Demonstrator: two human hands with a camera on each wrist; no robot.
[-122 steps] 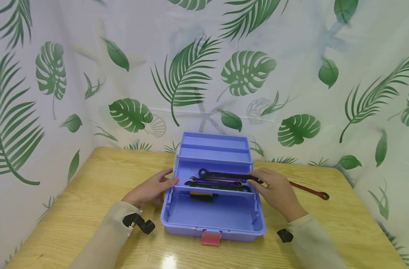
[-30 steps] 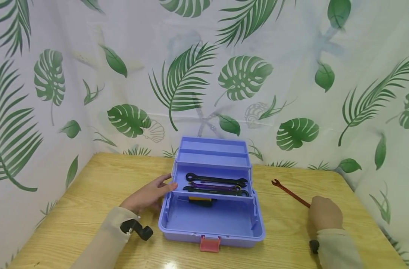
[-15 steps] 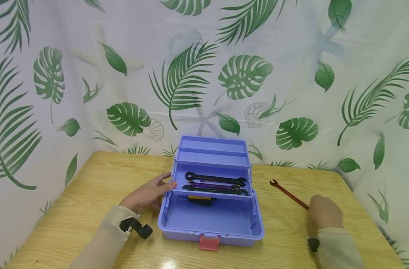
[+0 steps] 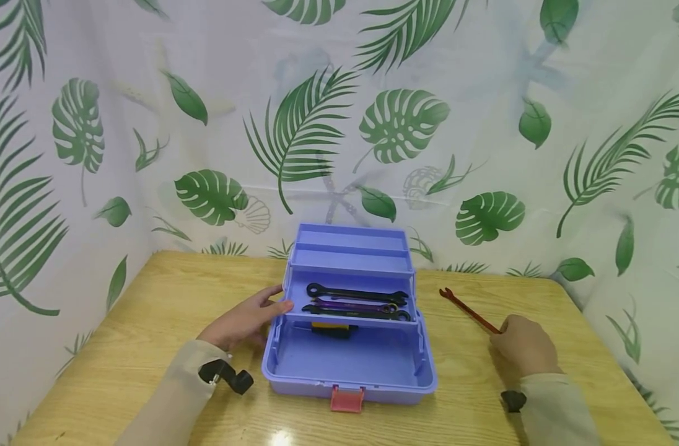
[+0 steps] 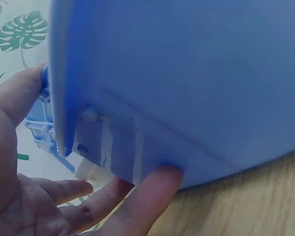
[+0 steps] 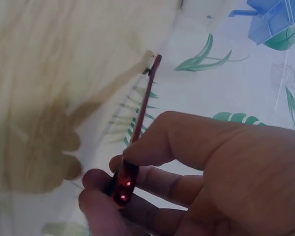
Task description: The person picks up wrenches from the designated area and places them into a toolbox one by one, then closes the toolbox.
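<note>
A purple-blue toolbox point(image 4: 350, 389) stands on the table with its tiers unfolded. My left hand point(image 4: 245, 321) is at its left side; the thumb rests on the edge of the tray point(image 4: 362, 282) and fingertips point(image 5: 160, 184) touch the outer wall. Two black wrenches point(image 4: 356, 293) and a purple wrench point(image 4: 350, 305) lie in that tray. To the right of the box, my right hand point(image 4: 526, 347) holds a red wrench point(image 4: 469, 310) by its near end, pinched between thumb and fingers. Its open-ended jaw points away and to the left, tilted up from the tabletop in the right wrist view.
A tool with a yellow and black handle point(image 4: 331, 329) lies in the box bottom, partly under the tray. The pink latch point(image 4: 347, 399) hangs at the box front. A leaf-print sheet point(image 4: 339, 124) stands behind the wooden table point(image 4: 194, 291).
My right hand has left a black wrench in the tray, moved right and taken hold of the red wrench. Now hand and wrench shift slightly left. My left hand stays at the toolbox.
</note>
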